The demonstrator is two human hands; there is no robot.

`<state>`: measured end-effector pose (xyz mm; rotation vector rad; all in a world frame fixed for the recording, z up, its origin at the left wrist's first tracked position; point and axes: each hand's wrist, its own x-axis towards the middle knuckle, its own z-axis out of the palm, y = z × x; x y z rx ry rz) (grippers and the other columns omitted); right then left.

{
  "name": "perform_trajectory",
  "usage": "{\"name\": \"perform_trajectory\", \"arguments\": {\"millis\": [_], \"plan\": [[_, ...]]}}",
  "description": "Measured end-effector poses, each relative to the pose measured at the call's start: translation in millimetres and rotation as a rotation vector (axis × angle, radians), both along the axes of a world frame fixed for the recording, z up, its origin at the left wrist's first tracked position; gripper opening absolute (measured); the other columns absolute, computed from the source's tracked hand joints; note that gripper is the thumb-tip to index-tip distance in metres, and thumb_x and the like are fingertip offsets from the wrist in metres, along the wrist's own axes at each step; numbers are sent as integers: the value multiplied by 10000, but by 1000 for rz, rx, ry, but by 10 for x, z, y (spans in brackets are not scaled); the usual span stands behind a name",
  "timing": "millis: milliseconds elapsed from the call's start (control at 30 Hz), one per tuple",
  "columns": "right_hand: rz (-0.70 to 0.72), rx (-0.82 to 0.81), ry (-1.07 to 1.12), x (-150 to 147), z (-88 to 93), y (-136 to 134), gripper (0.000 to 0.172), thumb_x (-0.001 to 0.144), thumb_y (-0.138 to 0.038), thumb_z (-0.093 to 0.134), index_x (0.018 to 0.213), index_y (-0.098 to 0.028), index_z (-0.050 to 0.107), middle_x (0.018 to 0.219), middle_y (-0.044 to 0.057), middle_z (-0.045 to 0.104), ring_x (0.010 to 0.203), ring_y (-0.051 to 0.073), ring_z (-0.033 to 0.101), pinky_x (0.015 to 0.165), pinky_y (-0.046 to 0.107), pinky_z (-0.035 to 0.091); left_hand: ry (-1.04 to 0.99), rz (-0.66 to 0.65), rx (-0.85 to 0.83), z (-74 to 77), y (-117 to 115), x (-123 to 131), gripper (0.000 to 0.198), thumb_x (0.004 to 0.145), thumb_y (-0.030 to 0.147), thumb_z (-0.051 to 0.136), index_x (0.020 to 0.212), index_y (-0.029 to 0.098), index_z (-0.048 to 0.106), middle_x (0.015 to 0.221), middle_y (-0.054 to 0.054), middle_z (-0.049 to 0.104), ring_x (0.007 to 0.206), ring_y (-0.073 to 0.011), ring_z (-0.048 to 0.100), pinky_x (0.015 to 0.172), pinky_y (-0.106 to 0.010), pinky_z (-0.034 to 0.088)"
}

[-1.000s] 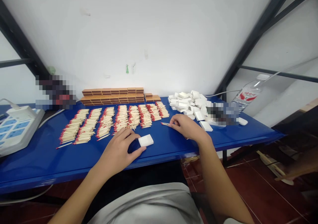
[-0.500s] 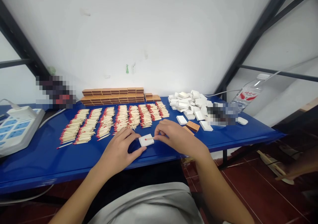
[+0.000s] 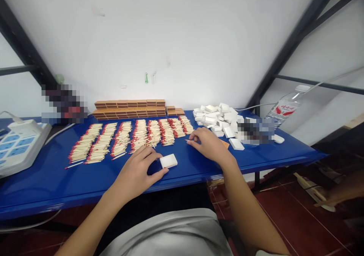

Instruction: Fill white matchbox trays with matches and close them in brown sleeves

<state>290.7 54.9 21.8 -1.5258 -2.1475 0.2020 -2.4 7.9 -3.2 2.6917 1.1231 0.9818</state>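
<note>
A small white matchbox tray [image 3: 168,160] lies on the blue table in front of me. My left hand [image 3: 138,169] holds it by its left side, with fingers at the far edge and thumb at the near edge. Up and to the right of the tray, my right hand [image 3: 208,144] pinches a match [image 3: 186,140], whose tip pokes out to the left. The rest of that match is hidden by the fingers. Behind both hands, red-tipped matches [image 3: 140,135] lie in several long heaps side by side.
Brown matchbox sleeves [image 3: 129,109] are stacked along the wall. White trays [image 3: 216,118] form a pile at right, beside a plastic bottle [image 3: 286,106]. An orange matchbox piece [image 3: 225,144] shows behind my right hand. A power strip [image 3: 19,150] stands far left.
My right hand has drawn back from the tray, up and to the right, with a match in its fingers. The left hand stays on the tray.
</note>
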Motion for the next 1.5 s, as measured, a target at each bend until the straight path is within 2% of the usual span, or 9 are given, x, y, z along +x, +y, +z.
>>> {"name": "perform_trajectory", "arguments": {"millis": [133,333,400,500,600,833,1167,1300,1500], "plan": [[20,-69,6,88,-96,109,166,1010,-277,692,862,-204,667,883,55,693,887,239,589,767,347,415,-4,5,4,-5,4,-4,196,993,386,737,1096,220,720,1026,-64,691,966,-254,679,886,-405,547],[116,-49,17,-2,-88,118,210,1048,-219,619,838,-210,598,882,53,644,910,235,549,791,332,412,21,5,16,-20,13,-10,206,1014,397,711,1100,210,701,1042,-71,689,977,-254,674,902,-423,547],[137,-41,14,-31,-84,129,171,1049,-198,604,879,-205,610,910,61,636,940,238,548,811,330,416,28,6,16,-23,12,-11,216,1016,404,708,1103,207,702,1041,-72,690,975,-251,674,907,-426,550],[162,-28,23,-64,-86,151,21,1034,-193,631,1039,-195,652,961,67,632,994,246,556,850,333,428,27,9,11,-25,10,-10,230,1018,416,705,1122,211,708,1042,-72,694,981,-249,676,910,-426,555],[161,-25,16,-72,-94,166,146,1026,-214,665,1168,-185,666,982,68,630,1013,253,566,875,345,436,31,12,6,-21,8,-7,224,1021,412,702,1118,210,702,1045,-73,692,984,-250,676,910,-427,555],[133,-13,5,-49,-115,176,200,1027,-252,677,1214,-181,675,987,74,640,1006,258,582,883,356,446,26,13,12,-1,5,5,203,1010,394,715,1107,216,701,1038,-62,694,978,-251,684,899,-412,550],[113,-14,46,-9,-122,146,61,1024,-235,674,1000,-185,648,889,38,622,896,223,555,783,316,406,44,11,7,-20,-1,-9,206,1025,396,699,1113,210,688,1050,-69,687,990,-252,675,905,-418,541],[127,-37,77,34,-131,143,136,1020,-245,668,896,-190,647,857,29,623,846,206,552,749,313,399,46,16,2,-10,0,-10,208,1027,408,693,1113,218,688,1044,-69,689,978,-251,674,895,-417,544],[126,-83,116,93,-150,149,174,1020,-310,661,888,-196,665,879,27,641,803,190,563,712,311,410,42,19,5,-14,5,-16,210,1023,402,697,1118,214,696,1047,-71,694,985,-254,674,897,-425,551]]}}
